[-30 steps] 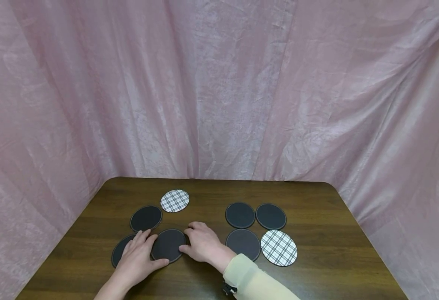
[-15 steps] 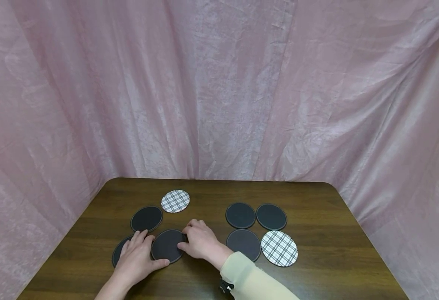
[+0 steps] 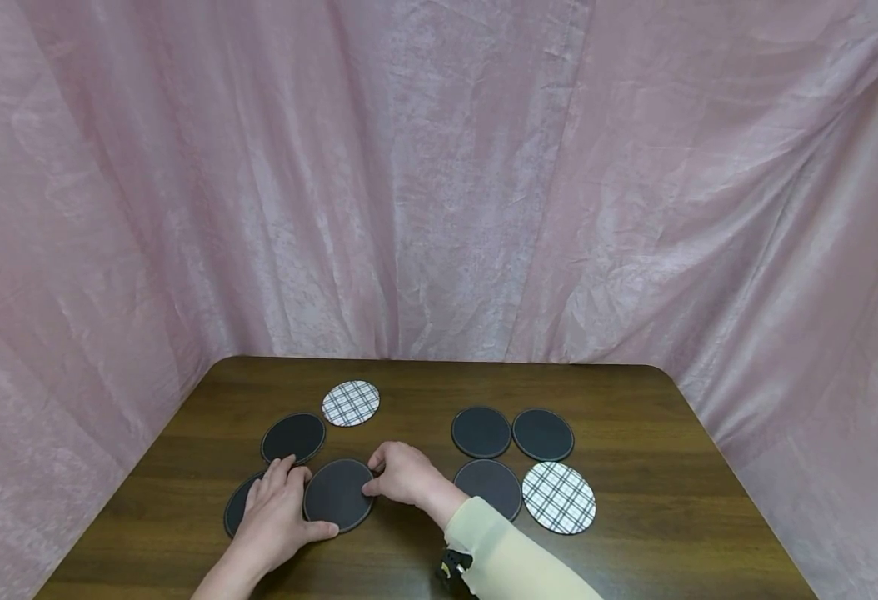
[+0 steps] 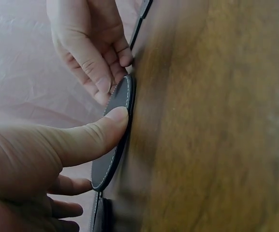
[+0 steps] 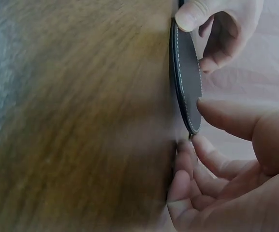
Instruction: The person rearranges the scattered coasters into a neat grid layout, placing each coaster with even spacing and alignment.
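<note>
A round black coaster (image 3: 338, 495) with pale stitching round its rim sits between the two hands. My left hand (image 3: 274, 517) spans its left side, thumb on the near rim and index fingertip at the left rim. From the right, my right hand (image 3: 407, 477) pinches the rim, thumb on top and fingertips at the edge, as the right wrist view shows. Partly under the left hand lies another black coaster (image 3: 240, 502). Just behind are a third black coaster (image 3: 292, 437) and a white plaid coaster (image 3: 351, 403).
Right of centre lie a black coaster (image 3: 481, 432), a second one (image 3: 542, 434) beside it, a third (image 3: 489, 487) nearer the sleeve, and a plaid coaster (image 3: 559, 497). They rest on a brown wooden table (image 3: 656, 533). A pink curtain (image 3: 439, 183) hangs behind it.
The right thumb has drawn back toward the coaster's right rim. The coaster's near edge shows slightly lower in the head view. My left hand has hardly moved.
</note>
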Demonstrator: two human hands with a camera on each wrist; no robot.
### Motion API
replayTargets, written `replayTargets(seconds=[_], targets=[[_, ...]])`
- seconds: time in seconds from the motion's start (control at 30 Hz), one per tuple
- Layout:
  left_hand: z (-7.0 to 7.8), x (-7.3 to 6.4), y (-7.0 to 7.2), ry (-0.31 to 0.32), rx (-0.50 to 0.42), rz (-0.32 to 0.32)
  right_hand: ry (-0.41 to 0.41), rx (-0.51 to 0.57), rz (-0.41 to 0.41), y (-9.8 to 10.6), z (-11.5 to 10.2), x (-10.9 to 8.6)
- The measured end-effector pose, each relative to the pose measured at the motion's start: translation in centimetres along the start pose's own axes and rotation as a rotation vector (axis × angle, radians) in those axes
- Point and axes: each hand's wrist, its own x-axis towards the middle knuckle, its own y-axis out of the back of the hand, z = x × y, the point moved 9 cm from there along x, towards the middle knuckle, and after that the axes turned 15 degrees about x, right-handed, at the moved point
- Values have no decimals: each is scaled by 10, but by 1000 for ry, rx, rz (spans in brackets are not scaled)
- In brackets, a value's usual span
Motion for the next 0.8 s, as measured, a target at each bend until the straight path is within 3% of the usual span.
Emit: replayTargets(seconds=[0.3,0.53,0.8], targets=[[-1,-5,4,-4,4,57,-7,21,36,1,-7,-7],[5,-9,9,-38,-3,96,-80,307,1,1,5,-13],[12,-7,12,-53,-15,73,-70,402,29,16,5,-20]])
